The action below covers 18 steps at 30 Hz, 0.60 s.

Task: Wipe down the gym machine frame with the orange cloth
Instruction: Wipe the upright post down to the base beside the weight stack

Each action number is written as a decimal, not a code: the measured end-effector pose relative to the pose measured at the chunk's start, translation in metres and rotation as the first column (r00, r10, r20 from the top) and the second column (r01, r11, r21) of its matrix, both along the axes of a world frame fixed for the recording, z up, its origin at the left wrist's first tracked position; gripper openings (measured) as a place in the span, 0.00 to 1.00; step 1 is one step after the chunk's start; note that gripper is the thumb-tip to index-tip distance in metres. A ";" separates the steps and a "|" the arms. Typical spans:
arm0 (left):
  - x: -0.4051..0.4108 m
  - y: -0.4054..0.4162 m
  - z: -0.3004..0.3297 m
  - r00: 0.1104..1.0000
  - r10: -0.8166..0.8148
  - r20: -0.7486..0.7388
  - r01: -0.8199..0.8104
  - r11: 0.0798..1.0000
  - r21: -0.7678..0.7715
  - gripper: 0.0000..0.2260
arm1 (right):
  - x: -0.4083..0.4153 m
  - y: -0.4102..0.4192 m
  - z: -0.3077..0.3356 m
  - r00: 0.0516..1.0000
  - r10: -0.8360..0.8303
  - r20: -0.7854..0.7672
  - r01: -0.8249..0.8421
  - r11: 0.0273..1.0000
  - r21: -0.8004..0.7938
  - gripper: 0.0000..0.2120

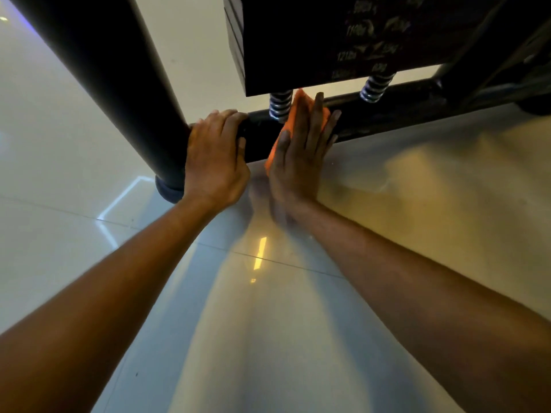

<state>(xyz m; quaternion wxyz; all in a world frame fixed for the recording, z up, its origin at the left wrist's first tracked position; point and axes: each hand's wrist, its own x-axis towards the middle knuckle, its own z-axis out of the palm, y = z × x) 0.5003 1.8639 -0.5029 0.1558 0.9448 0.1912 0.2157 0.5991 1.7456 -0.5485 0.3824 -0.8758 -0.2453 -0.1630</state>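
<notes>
Right hand (301, 156), fingers straight, presses the orange cloth (293, 110) flat against the lower frame bar (387, 114) while the left hand (216, 162) grips its end; advise firm, even strokes along the bar

Narrow gap between springs (281, 106), under weight stack (328, 40).

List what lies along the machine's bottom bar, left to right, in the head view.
Upright post → left hand → left spring → orange cloth under right hand → right spring.
</notes>
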 end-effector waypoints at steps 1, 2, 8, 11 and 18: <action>0.000 0.000 -0.001 1.000 0.003 0.001 -0.003 1.000 0.006 0.19 | -0.004 0.008 0.007 0.998 -0.014 -0.060 0.018 0.997 0.069 0.28; 0.001 -0.001 -0.001 1.000 0.006 -0.008 -0.006 1.000 0.014 0.20 | -0.004 0.011 0.009 0.997 -0.010 -0.080 0.016 0.997 0.078 0.28; 0.002 -0.007 -0.005 0.998 0.047 -0.047 -0.044 0.997 0.061 0.25 | 0.047 -0.058 -0.010 0.916 0.252 0.312 -0.088 0.885 -0.457 0.31; 0.002 -0.008 -0.005 0.998 0.050 -0.041 -0.047 0.996 0.072 0.24 | 0.035 -0.043 -0.004 0.968 0.132 0.215 -0.067 0.956 -0.284 0.29; 0.013 -0.020 0.002 0.997 0.034 -0.068 -0.031 0.999 0.042 0.25 | 0.046 -0.061 0.001 0.925 0.243 0.291 -0.090 0.887 -0.452 0.30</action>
